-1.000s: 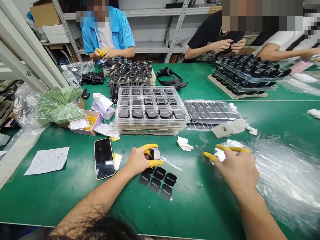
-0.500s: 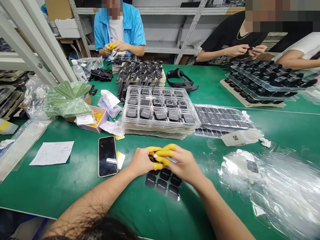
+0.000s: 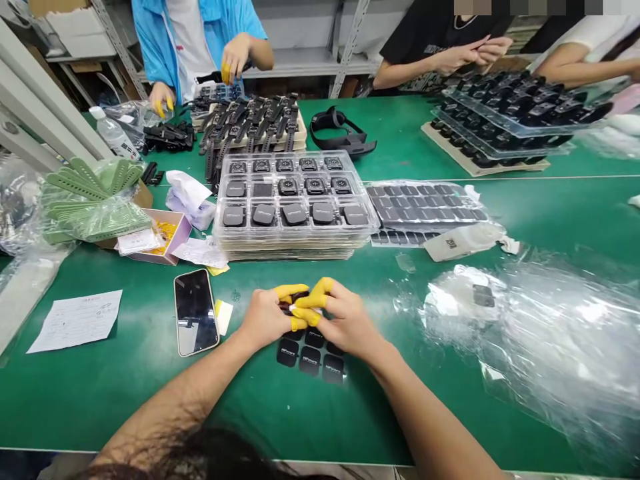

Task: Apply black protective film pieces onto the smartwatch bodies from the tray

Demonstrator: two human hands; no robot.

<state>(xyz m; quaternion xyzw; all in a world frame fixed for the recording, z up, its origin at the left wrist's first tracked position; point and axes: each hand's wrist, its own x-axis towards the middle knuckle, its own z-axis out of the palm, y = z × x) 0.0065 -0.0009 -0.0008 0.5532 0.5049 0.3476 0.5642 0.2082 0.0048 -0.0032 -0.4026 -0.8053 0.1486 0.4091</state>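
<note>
Both hands (image 3: 263,320) meet at a dark piece (image 3: 299,295), apparently a watch

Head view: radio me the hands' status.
Left hand gripping small dark piece. Right hand close against it. Yellow-covered fingers hide most of it. Black squares lie just below.

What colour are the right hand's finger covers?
The finger covers are yellow, clearest in the head view.

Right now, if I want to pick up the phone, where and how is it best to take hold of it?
Grip the phone by its two long edges, about midway, probably coming from above and its left. It lies flat, face up, so those edges suit best. Yellow and white paper lies by its right edge, with the left hand beyond, so that side looks tighter.
</note>
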